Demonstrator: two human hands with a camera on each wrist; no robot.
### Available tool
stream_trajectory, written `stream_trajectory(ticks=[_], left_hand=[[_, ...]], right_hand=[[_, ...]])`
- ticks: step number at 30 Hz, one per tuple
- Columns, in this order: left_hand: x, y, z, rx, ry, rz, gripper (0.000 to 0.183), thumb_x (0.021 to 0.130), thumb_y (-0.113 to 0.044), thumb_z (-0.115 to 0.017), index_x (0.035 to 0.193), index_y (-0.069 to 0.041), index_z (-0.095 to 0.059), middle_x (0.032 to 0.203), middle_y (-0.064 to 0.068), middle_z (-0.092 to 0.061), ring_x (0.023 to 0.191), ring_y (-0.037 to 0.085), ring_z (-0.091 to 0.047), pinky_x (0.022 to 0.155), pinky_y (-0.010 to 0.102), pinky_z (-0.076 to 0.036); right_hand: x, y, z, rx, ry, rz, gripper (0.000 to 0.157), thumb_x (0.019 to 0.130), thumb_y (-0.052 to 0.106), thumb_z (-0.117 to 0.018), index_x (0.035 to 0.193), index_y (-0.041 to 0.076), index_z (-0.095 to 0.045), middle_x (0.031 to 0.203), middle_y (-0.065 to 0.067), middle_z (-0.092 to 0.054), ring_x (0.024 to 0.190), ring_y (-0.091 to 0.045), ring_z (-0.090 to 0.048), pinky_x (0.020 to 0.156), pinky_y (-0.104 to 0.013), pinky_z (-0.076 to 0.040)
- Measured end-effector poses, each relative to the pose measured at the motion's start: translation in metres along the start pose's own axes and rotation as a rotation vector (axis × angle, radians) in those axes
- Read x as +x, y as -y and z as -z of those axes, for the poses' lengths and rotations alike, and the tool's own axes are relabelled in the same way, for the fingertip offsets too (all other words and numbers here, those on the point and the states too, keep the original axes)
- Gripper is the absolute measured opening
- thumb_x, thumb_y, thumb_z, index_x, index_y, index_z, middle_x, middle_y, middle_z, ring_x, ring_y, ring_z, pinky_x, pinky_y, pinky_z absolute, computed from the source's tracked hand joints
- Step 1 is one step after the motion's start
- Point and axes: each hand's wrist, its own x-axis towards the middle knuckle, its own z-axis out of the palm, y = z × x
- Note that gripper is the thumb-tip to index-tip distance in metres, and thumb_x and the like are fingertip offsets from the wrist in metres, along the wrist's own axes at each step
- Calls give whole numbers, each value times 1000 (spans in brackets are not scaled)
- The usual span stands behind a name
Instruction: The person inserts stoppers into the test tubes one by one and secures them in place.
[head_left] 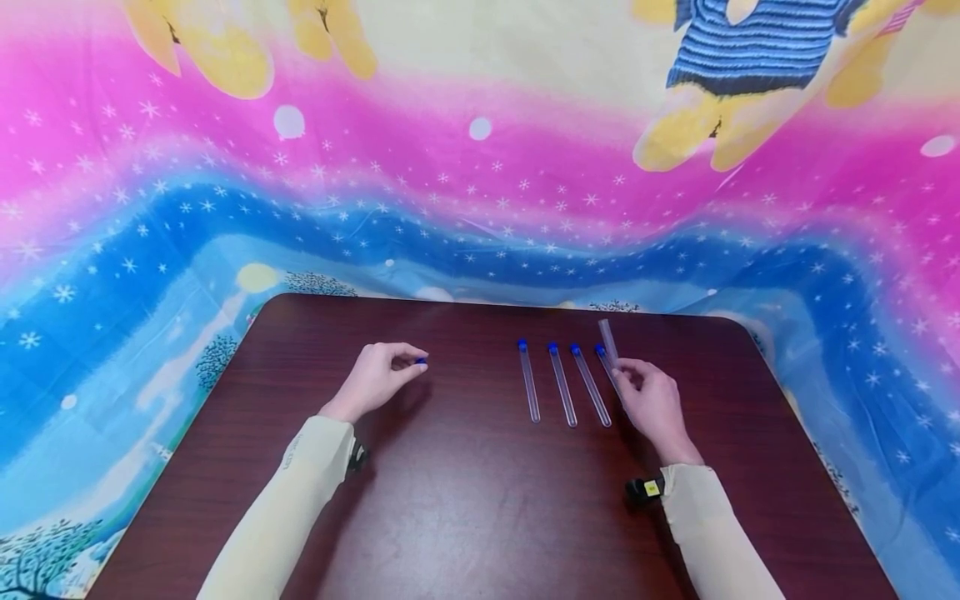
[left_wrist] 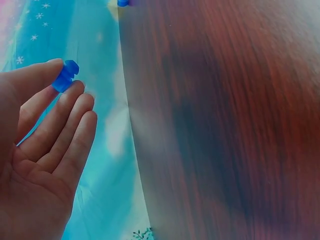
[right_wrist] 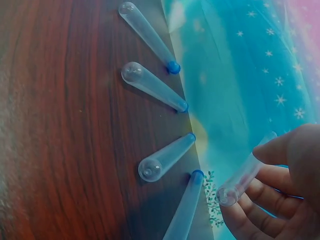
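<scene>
My left hand (head_left: 373, 379) pinches a small blue stopper (left_wrist: 65, 77) between thumb and index finger above the table's left half. The other left fingers lie fairly straight in the left wrist view. On the right, my right hand (head_left: 654, 404) holds a clear test tube (right_wrist: 240, 180) between thumb and fingers, tilted, its upper end (head_left: 607, 332) bare of any cap. Several clear tubes with blue caps lie in a row left of that hand, among them the leftmost tube (head_left: 529, 383) and a middle tube (head_left: 591, 387). The rightmost capped tube (right_wrist: 185, 207) is partly hidden by the right hand in the head view.
Both hands are over a dark red-brown wooden table (head_left: 450, 508). A patterned cloth (head_left: 465, 192) in pink and blue hangs behind its far edge and down its sides. Each wrist wears a small black camera, such as the right one (head_left: 643, 490).
</scene>
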Motion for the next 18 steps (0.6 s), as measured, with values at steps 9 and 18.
stream_trajectory(ticks=[9, 18], left_hand=[[6, -11, -3, -12, -4, 3, 23, 93, -17, -78, 115, -13, -78, 104, 1, -74, 87, 16, -70, 82, 36, -58], [11, -19, -10, -43, -14, -19, 23, 93, -18, -77, 115, -13, -78, 105, 1, -74, 88, 14, -70, 82, 35, -58]], right_hand=[[-2, 4, -4, 4, 47, -6, 24, 100, 16, -67, 118, 2, -73, 90, -9, -67, 71, -22, -55, 62, -35, -45], [-6, 8, -7, 15, 88, 1, 27, 101, 17, -65, 123, 1, -71, 98, -12, -68, 77, -24, -58, 67, -38, -49]])
